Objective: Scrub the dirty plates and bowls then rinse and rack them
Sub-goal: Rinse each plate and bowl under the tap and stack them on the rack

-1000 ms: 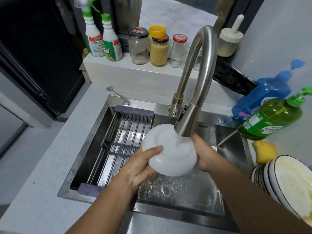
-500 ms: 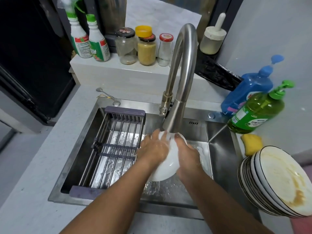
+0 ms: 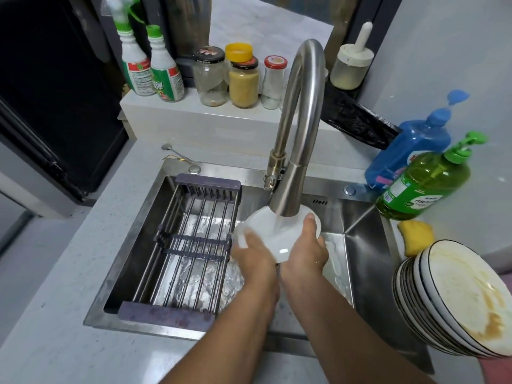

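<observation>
In the head view, a white round ceramic dish (image 3: 270, 234) is held tilted under the running brushed-steel tap (image 3: 288, 195), above the steel sink (image 3: 368, 245). It is gripped at its near-left rim by the left hand (image 3: 250, 254) and at its right rim by the right hand (image 3: 304, 252). The grey wire drying rack (image 3: 191, 245) lies just left, nearer the left hand, its slots unoccupied. Stacked dirty dark-rimmed plates (image 3: 457, 300) are kept well right on the desk (image 3: 55, 314).

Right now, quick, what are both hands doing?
Left hand: grips the round white bowl under the steel faucet.
Right hand: grips the same bowl.
</observation>
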